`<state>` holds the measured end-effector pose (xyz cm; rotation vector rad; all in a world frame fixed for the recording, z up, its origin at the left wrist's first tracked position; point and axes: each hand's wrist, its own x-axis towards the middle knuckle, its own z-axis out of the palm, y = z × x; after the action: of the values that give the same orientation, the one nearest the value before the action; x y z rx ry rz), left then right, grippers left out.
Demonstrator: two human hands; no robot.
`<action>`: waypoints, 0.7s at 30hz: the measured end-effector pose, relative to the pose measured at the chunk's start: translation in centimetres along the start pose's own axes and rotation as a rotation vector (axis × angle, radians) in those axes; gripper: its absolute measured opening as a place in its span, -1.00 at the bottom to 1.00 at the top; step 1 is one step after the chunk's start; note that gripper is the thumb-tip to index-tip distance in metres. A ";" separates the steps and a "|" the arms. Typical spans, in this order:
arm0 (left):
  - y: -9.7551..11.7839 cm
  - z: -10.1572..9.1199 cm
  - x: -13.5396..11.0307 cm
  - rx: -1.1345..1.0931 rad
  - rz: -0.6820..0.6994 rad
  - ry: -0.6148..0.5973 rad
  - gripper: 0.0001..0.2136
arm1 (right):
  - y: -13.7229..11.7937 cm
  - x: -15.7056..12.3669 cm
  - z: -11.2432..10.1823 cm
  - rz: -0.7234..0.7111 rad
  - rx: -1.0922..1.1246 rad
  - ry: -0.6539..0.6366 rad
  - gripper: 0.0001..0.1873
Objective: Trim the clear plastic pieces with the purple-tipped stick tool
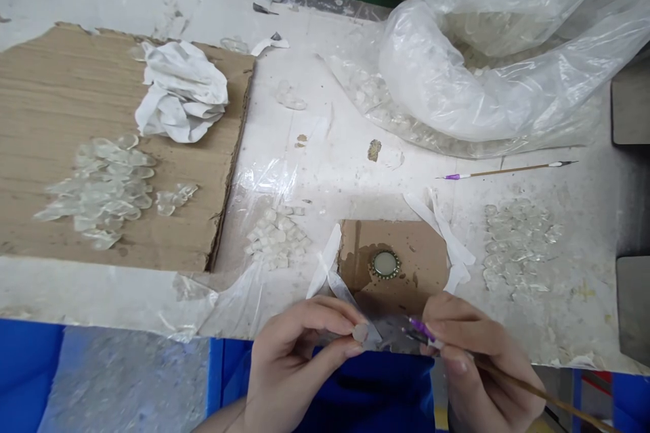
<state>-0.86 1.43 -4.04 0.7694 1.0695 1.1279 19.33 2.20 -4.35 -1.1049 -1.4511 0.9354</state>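
Head view: I pinch a pale round glass cabochon (360,332) in my left grip (299,358), thumb and fingers closed on its rim. My right grip (472,352) is closed on a wood-handled brush (528,382) with a purple collar, its tip near the cabochon but apart from it. Both hands work at the table's (345,169) front edge, above a blue crate (370,385). At 12 o'clock from my hands, a cardboard square (421,264) carries a gold-toned bezel (385,264). Loose glass pieces (518,243) lie at 2 o'clock, and a second brush (508,170) lies beyond them. At 10 o'clock, more glass pieces (96,189) sit on a cardboard sheet (51,149), its torn edge facing me.
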 end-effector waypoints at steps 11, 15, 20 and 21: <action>0.1 -0.1 -0.1 -0.008 0.001 -0.013 -0.69 | -0.6 1.7 0.8 -0.136 0.056 -0.151 -0.76; 0.0 -0.1 -0.1 -0.011 0.000 -0.021 -0.69 | -0.6 1.6 0.7 -0.122 0.062 -0.169 -0.76; -0.1 -0.1 -0.1 -0.019 -0.011 -0.014 -0.68 | -0.7 1.7 0.7 -0.112 0.066 -0.175 -0.79; -0.1 -0.1 -0.1 -0.022 -0.012 -0.017 -0.68 | -0.7 1.7 0.7 -0.116 0.062 -0.179 -0.79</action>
<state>-0.95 1.27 -4.14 0.7529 1.0447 1.1191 18.46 3.64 -3.29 -0.8996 -1.6022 1.0099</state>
